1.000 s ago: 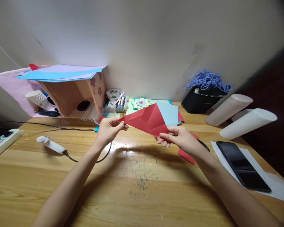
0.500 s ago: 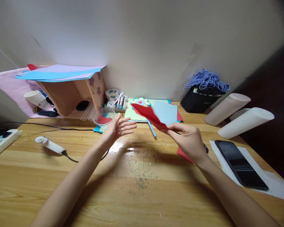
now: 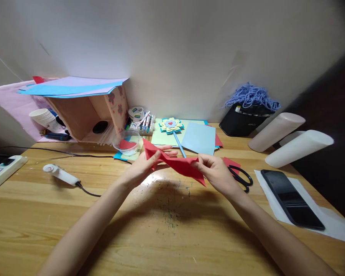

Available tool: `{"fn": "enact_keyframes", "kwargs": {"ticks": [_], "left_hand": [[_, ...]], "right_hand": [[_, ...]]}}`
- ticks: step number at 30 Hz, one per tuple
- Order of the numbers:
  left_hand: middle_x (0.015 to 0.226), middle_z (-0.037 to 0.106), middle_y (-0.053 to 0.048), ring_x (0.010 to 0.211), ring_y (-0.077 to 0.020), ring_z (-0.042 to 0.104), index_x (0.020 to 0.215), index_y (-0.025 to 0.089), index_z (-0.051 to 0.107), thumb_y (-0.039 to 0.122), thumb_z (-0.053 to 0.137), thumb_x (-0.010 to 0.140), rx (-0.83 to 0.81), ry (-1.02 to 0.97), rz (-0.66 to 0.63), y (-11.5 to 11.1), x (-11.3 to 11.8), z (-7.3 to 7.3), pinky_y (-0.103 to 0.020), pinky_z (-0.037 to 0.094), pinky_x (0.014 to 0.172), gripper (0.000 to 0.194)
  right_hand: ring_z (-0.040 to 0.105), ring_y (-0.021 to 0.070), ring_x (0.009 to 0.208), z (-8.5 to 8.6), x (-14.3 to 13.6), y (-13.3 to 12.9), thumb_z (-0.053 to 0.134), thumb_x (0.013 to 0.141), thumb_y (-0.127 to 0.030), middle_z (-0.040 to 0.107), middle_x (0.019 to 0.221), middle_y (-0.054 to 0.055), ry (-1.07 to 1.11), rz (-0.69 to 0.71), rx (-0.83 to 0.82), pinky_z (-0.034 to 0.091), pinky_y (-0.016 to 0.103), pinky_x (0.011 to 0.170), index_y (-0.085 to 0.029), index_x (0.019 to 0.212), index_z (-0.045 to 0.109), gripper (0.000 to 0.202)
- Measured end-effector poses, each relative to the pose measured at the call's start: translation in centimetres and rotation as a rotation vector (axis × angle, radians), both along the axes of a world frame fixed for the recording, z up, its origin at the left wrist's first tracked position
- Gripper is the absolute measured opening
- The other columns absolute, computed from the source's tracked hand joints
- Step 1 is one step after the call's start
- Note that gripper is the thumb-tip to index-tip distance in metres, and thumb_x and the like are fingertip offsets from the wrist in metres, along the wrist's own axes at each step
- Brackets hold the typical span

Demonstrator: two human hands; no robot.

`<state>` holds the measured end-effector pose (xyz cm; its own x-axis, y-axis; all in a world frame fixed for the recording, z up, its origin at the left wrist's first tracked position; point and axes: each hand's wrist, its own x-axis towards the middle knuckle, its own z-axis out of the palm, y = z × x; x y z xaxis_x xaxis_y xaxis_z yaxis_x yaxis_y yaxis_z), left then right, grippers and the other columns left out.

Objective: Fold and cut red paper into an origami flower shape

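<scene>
A bent sheet of red paper [image 3: 181, 165] is held above the table between both hands. My left hand [image 3: 145, 165] grips its left end, thumb on the front and fingers stretched behind it. At the right end, my right hand [image 3: 214, 171] pinches the sheet between thumb and fingers. Behind the paper lies a layered paper flower [image 3: 171, 124] in blue and yellow with a red heart, on a blue stem [image 3: 179, 145]. Black-handled scissors [image 3: 241, 178] rest right of my right hand, over another red piece [image 3: 231, 165].
Beyond the hands are a clear bowl [image 3: 127, 143], markers [image 3: 145, 124] and a pale blue sheet [image 3: 199, 137]. A cardboard box [image 3: 74, 115] and a corded white device [image 3: 60, 175] are left; a phone [image 3: 291, 199] and white rolls [image 3: 299, 148] are right.
My left hand has moved right and taken hold of the red paper. My right hand has brought the paper lower and nearer, uncovering the flower and scissors.
</scene>
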<state>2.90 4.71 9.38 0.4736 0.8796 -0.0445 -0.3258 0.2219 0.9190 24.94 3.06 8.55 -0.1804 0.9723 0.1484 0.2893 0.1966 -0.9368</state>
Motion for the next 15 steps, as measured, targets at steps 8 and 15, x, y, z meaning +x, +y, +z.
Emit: {"fn": "enact_keyframes", "kwargs": {"ticks": [8, 15], "left_hand": [[0.109, 0.067, -0.012, 0.096, -0.0247, 0.064, 0.103, 0.014, 0.062, 0.024, 0.069, 0.074, -0.127, 0.043, 0.090, 0.2, -0.9, 0.6, -0.030, 0.052, 0.078, 0.032], [0.106, 0.068, -0.010, 0.083, -0.0211, 0.067, 0.106, 0.017, 0.060, 0.022, 0.068, 0.075, -0.209, 0.101, 0.212, 0.1, -0.9, 1.4, -0.033, 0.054, 0.076, 0.033]], "right_hand": [[0.036, 0.0082, 0.052, 0.3, 0.3, 0.4, 0.053, 0.082, -0.046, 0.036, 0.056, -0.005, 0.054, -0.027, -0.084, 0.034, 0.021, 0.051, -0.019, 0.059, 0.038, 0.039], [0.063, 0.0126, 0.066, 0.3, 1.5, 0.5, 0.062, 0.080, -0.028, 0.066, 0.093, 0.000, 0.120, -0.062, 0.178, 0.054, 0.029, 0.064, -0.026, 0.095, 0.038, 0.028]]}}
